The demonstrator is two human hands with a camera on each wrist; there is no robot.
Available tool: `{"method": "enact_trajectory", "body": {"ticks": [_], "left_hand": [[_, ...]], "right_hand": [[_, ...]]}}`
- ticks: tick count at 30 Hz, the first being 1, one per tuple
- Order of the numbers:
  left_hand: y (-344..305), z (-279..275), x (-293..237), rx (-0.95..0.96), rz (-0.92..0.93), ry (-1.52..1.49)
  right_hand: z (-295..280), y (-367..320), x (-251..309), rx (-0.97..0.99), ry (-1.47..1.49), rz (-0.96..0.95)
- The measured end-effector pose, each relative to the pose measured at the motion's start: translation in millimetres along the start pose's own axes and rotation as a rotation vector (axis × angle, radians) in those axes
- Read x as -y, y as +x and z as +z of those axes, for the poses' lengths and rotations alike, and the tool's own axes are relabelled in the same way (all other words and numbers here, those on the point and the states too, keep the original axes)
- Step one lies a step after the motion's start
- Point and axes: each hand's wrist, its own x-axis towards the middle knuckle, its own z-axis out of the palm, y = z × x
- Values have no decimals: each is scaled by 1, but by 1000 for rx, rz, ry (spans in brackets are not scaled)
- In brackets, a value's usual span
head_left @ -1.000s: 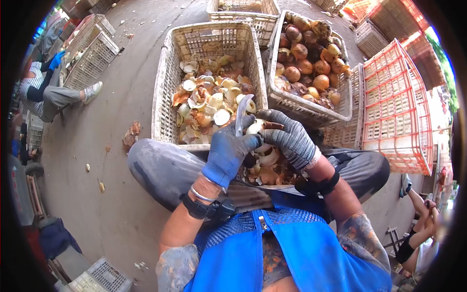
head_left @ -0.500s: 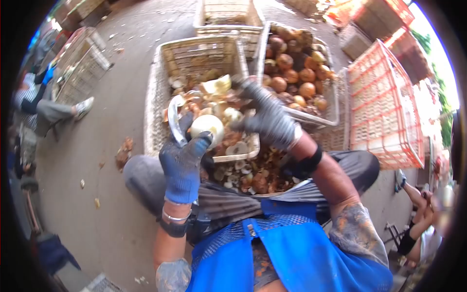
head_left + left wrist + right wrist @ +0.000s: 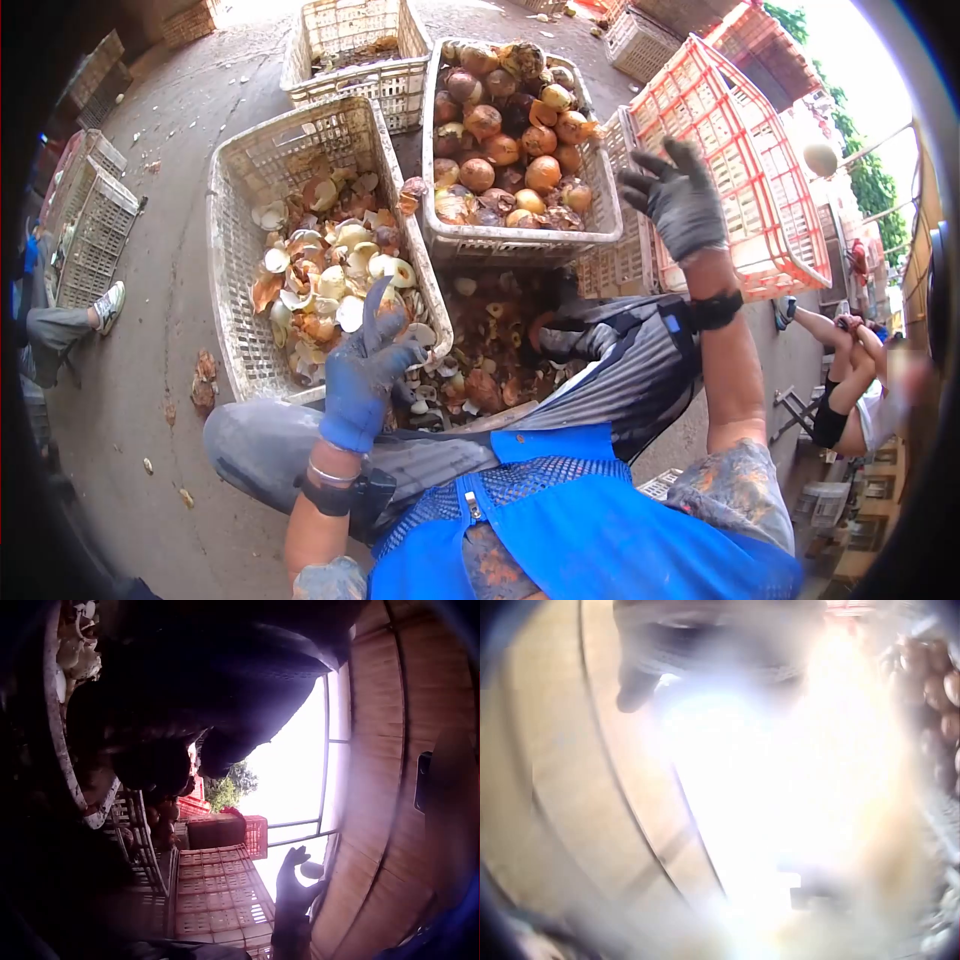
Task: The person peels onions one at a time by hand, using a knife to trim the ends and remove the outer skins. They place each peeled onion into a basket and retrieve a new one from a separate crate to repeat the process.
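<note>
Over the near edge of the peel-filled crate (image 3: 228, 330), my blue-gloved left hand (image 3: 362, 385) grips a curved knife (image 3: 376, 302), its blade dark and pointing up; the handle is hidden in the glove. My right hand (image 3: 682, 205), in a grey glove, is raised at the right with fingers spread and holds nothing. Beyond it a pale peeled onion (image 3: 820, 160) is in the air, apart from the fingers. The left wrist view shows this onion (image 3: 312, 870) beside the dark outline of my right hand (image 3: 292, 889). Glare covers much of the right wrist view.
A crate of unpeeled onions (image 3: 520, 236) stands in front, with a red-and-white crate (image 3: 735, 170) to its right. Another crate (image 3: 400, 95) is behind. Onion scraps (image 3: 485, 385) lie between my legs. Another person (image 3: 850, 390) sits at the far right.
My right hand has left the peeled onion and swung up to the right; the onion has gone from my left hand into the air. My left hand keeps the knife; the head view has turned right.
</note>
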Motion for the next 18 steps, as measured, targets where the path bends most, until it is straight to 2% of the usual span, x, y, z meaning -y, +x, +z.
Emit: {"method": "enact_trajectory", "body": {"ticks": [1, 4, 5, 6, 8, 9, 10, 12, 13, 16, 18], "left_hand": [[3, -4, 6, 1, -52, 86], [0, -4, 11, -26, -69, 17], [-2, -2, 4, -35, -85, 9], [-6, 0, 1, -45, -91, 8], [-11, 3, 0, -83, -135, -87], [-10, 3, 6, -104, -199, -116], [-10, 2, 9, -116, -206, -116], [-9, -1, 17, 4, -391, -167], [-9, -9, 30, 85, -447, -222], [-7, -8, 32, 119, -534, -262], [-3, -12, 31, 173, -595, -294]], "right_hand": [[3, 21, -16, -133, -324, 21], [2, 81, -65, -138, -856, 71], [-10, 110, -81, -99, -1082, 61], [-10, 125, -94, -35, -1324, -94], [5, 149, -106, 35, -1694, -20], [-3, 172, -126, 46, -1749, 0], [5, 180, -130, 31, -1781, 165], [30, 186, -127, 28, -1825, 464], [43, 186, -125, 32, -1823, 474], [55, 187, -135, -31, -1909, 531], [49, 193, -149, -223, -1955, 488]]}}
